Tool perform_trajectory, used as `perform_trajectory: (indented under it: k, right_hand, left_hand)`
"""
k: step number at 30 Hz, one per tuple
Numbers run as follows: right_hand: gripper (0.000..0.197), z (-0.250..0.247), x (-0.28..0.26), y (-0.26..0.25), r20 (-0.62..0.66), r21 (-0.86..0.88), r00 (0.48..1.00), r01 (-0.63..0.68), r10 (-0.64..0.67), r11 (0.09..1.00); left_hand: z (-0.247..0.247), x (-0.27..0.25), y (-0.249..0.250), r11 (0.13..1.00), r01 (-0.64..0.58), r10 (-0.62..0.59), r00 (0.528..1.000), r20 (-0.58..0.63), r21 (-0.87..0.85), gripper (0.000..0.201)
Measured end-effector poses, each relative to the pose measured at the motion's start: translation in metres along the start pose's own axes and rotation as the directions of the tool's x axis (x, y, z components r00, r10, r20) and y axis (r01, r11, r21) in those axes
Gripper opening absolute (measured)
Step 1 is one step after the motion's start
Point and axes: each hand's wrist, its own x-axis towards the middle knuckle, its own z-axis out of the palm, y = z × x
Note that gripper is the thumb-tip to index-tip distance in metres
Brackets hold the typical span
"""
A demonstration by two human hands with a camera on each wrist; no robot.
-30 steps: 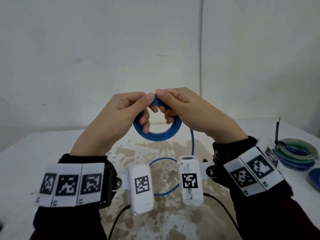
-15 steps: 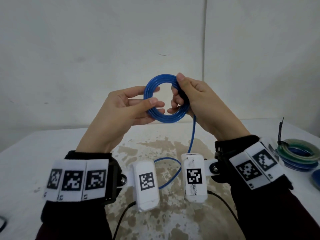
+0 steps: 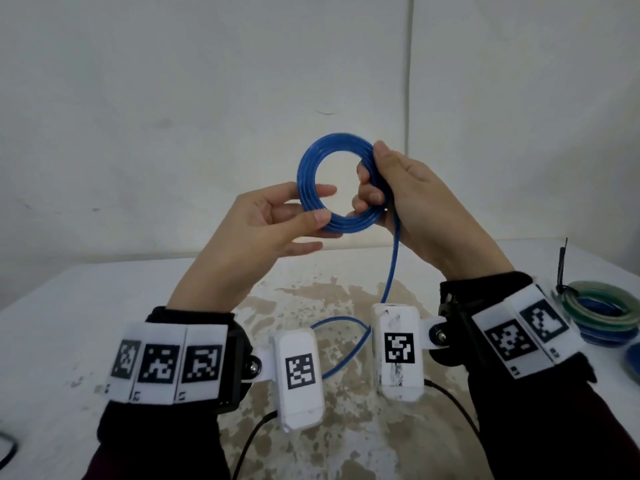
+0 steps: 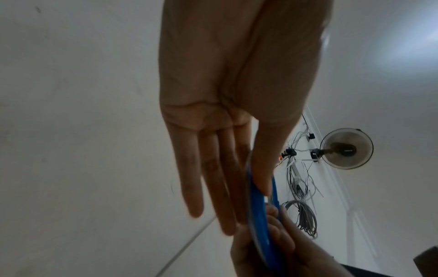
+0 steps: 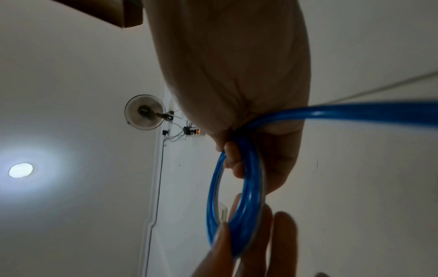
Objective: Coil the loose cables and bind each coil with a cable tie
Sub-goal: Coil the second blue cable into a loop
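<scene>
A blue cable coil (image 3: 309, 167) stands upright in the air over the table, held between both hands. My right hand (image 3: 370, 180) grips its right side with curled fingers. The thumb and straight fingers of my left hand (image 3: 320, 206) pinch its lower left. A loose tail (image 3: 390, 271) drops from the right hand to the table and loops between my wrists. The left wrist view shows the coil (image 4: 260, 217) edge-on under my thumb. In the right wrist view the coil (image 5: 239, 206) hangs from my fist, and the tail (image 5: 355, 112) runs off to the right.
A white table with a brown stained patch (image 3: 311, 299) lies below. At its right edge sit stacked green and blue coils (image 3: 602, 311) with a black cable tie (image 3: 561, 265) sticking up. A black cable (image 3: 8, 448) shows at the lower left.
Both hands have lifted the coil and turned it upright. My left hand has slid from the coil's top to its lower left. The tail on the table has become shorter.
</scene>
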Motion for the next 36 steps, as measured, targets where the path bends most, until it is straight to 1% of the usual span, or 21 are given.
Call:
perform_trajectory:
  k: [2, 4, 5, 6, 8, 10, 12, 16, 19, 22, 25, 27, 29, 30, 32, 34, 36]
  right_hand:
    - [0.034, 0.001, -0.002, 0.001, 0.047, -0.118, 0.998, 0.038, -0.032, 0.992]
    - [0.025, 0.006, -0.004, 0.002, 0.096, -0.216, 0.995, 0.04, -0.02, 0.975]
    - [0.023, 0.009, -0.005, 0.003, 0.115, -0.27, 0.993, 0.038, -0.007, 0.962]
    - [0.021, 0.013, -0.006, 0.004, 0.132, -0.322, 0.991, 0.039, 0.004, 0.946]
    - [0.019, 0.019, -0.007, 0.004, 0.179, -0.385, 0.984, 0.046, 0.025, 0.922]
    - [0.017, 0.023, -0.007, 0.004, 0.224, -0.408, 0.974, 0.051, 0.046, 0.912]
    - [0.017, 0.023, -0.007, 0.005, 0.238, -0.416, 0.969, 0.04, 0.066, 0.908]
    - [0.019, 0.026, -0.006, 0.007, 0.241, -0.382, 0.968, 0.026, 0.072, 0.924]
    - [0.021, 0.026, -0.006, 0.006, 0.268, -0.401, 0.961, 0.052, 0.063, 0.914]
    - [0.025, 0.021, -0.006, 0.002, 0.27, -0.411, 0.962, 0.087, 0.03, 0.907]
    - [0.033, 0.016, -0.007, -0.001, 0.257, -0.331, 0.966, 0.067, 0.022, 0.941]
    - [0.037, 0.014, -0.007, -0.002, 0.241, -0.241, 0.97, 0.055, 0.005, 0.969]
    - [0.039, 0.015, -0.006, -0.002, 0.236, -0.166, 0.972, 0.043, -0.003, 0.985]
    - [0.04, 0.017, -0.006, -0.001, 0.243, -0.116, 0.97, 0.033, -0.004, 0.993]
    - [0.039, 0.02, -0.004, 0.002, 0.258, 0.017, 0.966, 0.004, -0.008, 1.0]
    - [0.038, 0.023, -0.002, 0.006, 0.249, 0.153, 0.968, -0.041, 0.002, 0.987]
    - [0.037, 0.024, 0.0, 0.008, 0.221, 0.261, 0.975, -0.079, 0.02, 0.962]
  left_hand:
    - [0.003, 0.002, -0.001, 1.0, 0.015, -0.015, 1.0, 0.005, -0.008, 0.026]
    - [0.002, 0.004, 0.0, 0.998, 0.033, -0.036, 0.998, -0.053, -0.051, 0.026]
    - [0.001, 0.004, 0.001, 0.998, 0.044, -0.047, 0.997, -0.067, -0.039, 0.027]
    - [0.0, 0.004, 0.001, 0.998, 0.062, -0.062, 0.996, -0.06, 0.001, 0.028]
    - [-0.004, 0.002, 0.0, 0.989, 0.106, -0.107, 0.994, 0.009, 0.099, 0.03]
    - [-0.006, 0.0, 0.0, 0.981, 0.137, -0.149, 0.985, 0.089, 0.137, 0.032]
    - [-0.008, -0.001, -0.001, 0.981, 0.139, -0.156, 0.979, 0.131, 0.133, 0.03]
    - [-0.013, 0.0, -0.002, 0.979, 0.06, -0.083, 0.99, 0.115, 0.195, 0.028]
    - [-0.018, -0.001, -0.002, 0.97, 0.041, -0.074, 0.989, 0.129, 0.24, 0.031]
    - [-0.021, -0.002, -0.001, 0.973, 0.016, -0.042, 0.993, 0.109, 0.23, 0.029]
    - [-0.022, 0.0, 0.002, 0.984, -0.079, 0.079, 0.997, 0.006, 0.158, 0.027]
    - [-0.02, 0.001, 0.004, 0.981, -0.172, 0.179, 0.979, -0.092, 0.087, 0.027]
    - [-0.016, 0.002, 0.007, 0.967, -0.253, 0.249, 0.951, -0.182, 0.0, 0.027]
    - [-0.014, 0.002, 0.007, 0.961, -0.275, 0.263, 0.942, -0.211, -0.029, 0.028]
    - [-0.012, 0.004, 0.006, 0.959, -0.277, 0.257, 0.938, -0.232, -0.057, 0.028]
    - [-0.01, 0.005, 0.005, 0.965, -0.246, 0.224, 0.952, -0.207, -0.091, 0.029]
    - [-0.008, 0.006, 0.005, 0.968, -0.204, 0.181, 0.971, -0.155, -0.146, 0.029]
